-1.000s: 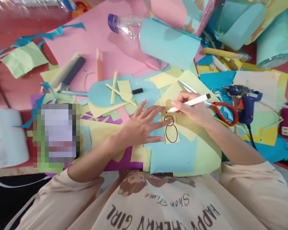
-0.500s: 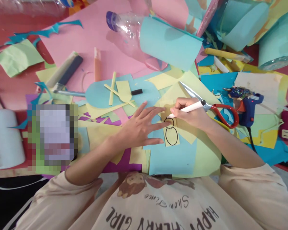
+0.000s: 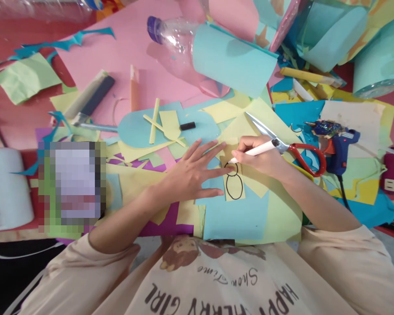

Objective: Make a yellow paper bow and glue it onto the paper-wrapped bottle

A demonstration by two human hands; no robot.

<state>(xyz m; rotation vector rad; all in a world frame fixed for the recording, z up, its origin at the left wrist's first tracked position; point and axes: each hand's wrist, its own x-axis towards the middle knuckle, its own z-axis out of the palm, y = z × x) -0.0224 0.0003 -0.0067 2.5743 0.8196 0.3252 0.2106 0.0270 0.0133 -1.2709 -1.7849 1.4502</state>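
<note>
My right hand (image 3: pixel 258 153) is closed round a white marker (image 3: pixel 261 149), its tip at the top of a drawn outline. That outline, two black ovals one above the other, lies on a small pale yellow paper strip (image 3: pixel 241 192). With fingers spread flat, my left hand (image 3: pixel 193 175) rests on the papers, and a fingertip touches the left side of the strip. A black marker cap (image 3: pixel 188 126) lies beyond my left hand, beside a pale yellow paper cutout (image 3: pixel 170 124). Red-handled scissors (image 3: pixel 307 158) lie just beyond my right hand, their blades pointing away to the left.
A blue glue gun (image 3: pixel 343 148) lies at the right. A clear bottle wrapped in light blue paper (image 3: pixel 233 57) lies at the back. A cutter knife (image 3: pixel 95 98) is at the left, near a white roll (image 3: pixel 8 190). Paper scraps cover much of the table.
The marker and my right hand have shifted very slightly at the top of the upper oval. My left hand stays spread in nearly the same place.
</note>
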